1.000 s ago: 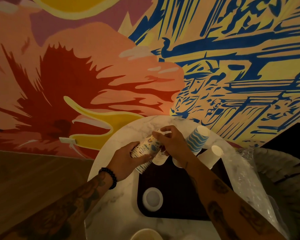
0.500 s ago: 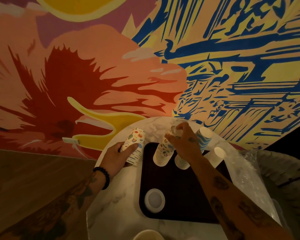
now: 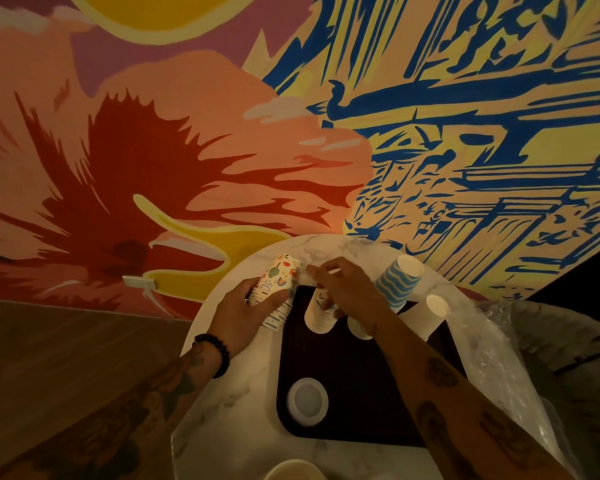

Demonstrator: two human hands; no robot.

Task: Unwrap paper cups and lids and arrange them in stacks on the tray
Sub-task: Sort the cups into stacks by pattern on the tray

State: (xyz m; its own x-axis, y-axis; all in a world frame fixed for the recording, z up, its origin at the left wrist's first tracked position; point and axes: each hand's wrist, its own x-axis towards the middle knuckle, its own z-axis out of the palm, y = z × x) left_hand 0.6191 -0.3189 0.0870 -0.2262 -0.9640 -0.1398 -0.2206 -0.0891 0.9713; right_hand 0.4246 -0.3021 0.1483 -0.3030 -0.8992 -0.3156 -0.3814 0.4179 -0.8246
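My left hand (image 3: 253, 311) grips a tilted stack of patterned paper cups (image 3: 280, 276) over the tray's far left corner. My right hand (image 3: 347, 289) stretches left, its fingertips touching the upper end of that stack. Under the right hand, a second patterned stack (image 3: 321, 315) stands upside down on the dark tray (image 3: 361, 403). Also on the tray are a blue wavy stack (image 3: 399, 284), a plain white stack (image 3: 430, 315), a small white cup (image 3: 361, 330) and a white lid (image 3: 307, 401).
The tray lies on a round marble table (image 3: 222, 445) against a painted wall. Crumpled clear plastic wrap (image 3: 492, 358) covers the table's right side. The rim of a cup (image 3: 291, 471) shows at the bottom edge. A dark wicker chair (image 3: 568, 375) stands on the right.
My right hand set part of the patterned stack down on the tray, let go, and reached back left to the stack in my left hand. The left hand moved right with its stack.
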